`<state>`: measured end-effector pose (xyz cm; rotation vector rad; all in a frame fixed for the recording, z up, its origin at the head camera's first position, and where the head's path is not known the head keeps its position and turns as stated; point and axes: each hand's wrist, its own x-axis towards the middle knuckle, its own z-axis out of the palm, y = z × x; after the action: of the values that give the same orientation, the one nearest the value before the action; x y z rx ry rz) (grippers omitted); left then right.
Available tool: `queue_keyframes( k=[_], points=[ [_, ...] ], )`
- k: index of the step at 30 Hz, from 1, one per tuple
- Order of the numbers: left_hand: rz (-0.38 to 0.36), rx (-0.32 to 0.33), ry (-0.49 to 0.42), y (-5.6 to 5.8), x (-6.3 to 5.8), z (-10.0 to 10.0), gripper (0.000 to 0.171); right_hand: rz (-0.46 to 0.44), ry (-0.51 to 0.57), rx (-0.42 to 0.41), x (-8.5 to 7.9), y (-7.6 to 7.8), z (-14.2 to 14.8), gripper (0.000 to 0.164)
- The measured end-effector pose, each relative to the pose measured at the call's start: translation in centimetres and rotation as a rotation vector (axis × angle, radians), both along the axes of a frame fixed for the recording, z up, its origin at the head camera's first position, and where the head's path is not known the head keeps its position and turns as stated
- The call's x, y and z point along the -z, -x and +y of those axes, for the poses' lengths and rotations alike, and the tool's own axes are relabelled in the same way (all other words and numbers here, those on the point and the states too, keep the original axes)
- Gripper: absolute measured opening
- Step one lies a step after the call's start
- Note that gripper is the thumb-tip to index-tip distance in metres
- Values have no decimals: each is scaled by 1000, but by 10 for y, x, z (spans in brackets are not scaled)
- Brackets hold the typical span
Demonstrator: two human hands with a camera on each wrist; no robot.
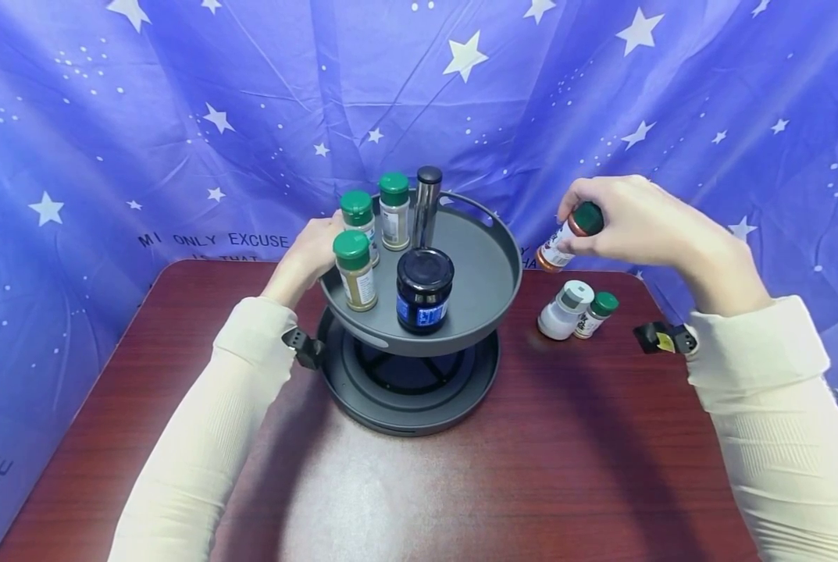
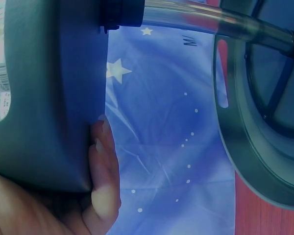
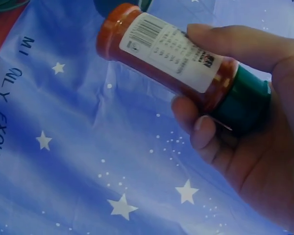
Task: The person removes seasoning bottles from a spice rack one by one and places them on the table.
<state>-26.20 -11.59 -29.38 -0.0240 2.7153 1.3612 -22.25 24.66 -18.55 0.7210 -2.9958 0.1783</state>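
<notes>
My right hand [image 1: 632,218] grips a spice bottle [image 3: 171,56] with red-orange contents, a white barcode label and a green cap. It is tilted, cap toward the palm, in the air right of a grey two-tier turntable rack. At the upper tray [image 1: 478,265], my left hand [image 1: 316,250] holds the left edge, its fingers [image 2: 104,181] curled against the underside in the left wrist view. On this tray stand several green-capped spice bottles [image 1: 357,269], including a pale one [image 1: 394,211], and a dark jar [image 1: 424,289] with a blue label. A metal post [image 1: 427,207] rises from its middle.
The lower tray [image 1: 408,425] rests on the reddish wooden table [image 1: 531,484]. Right of the rack stand a white shaker with a grey lid [image 1: 565,311] and another green-capped bottle [image 1: 596,315]. A blue star-patterned curtain [image 1: 390,94] hangs behind the table.
</notes>
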Motion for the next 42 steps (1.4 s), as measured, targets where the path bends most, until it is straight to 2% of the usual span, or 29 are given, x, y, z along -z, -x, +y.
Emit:
queue_keyframes(
  k=[8, 15, 42],
  points=[
    [0, 3, 2, -1, 0, 0, 61, -114, -60, 43, 8, 9, 10, 28],
    [0, -2, 0, 1, 1, 0, 60, -212, -64, 57, 23, 19, 23, 30],
    [4, 6, -23, 1, 3, 0, 60, -399, -144, 102, 59, 36, 44, 31]
  ],
)
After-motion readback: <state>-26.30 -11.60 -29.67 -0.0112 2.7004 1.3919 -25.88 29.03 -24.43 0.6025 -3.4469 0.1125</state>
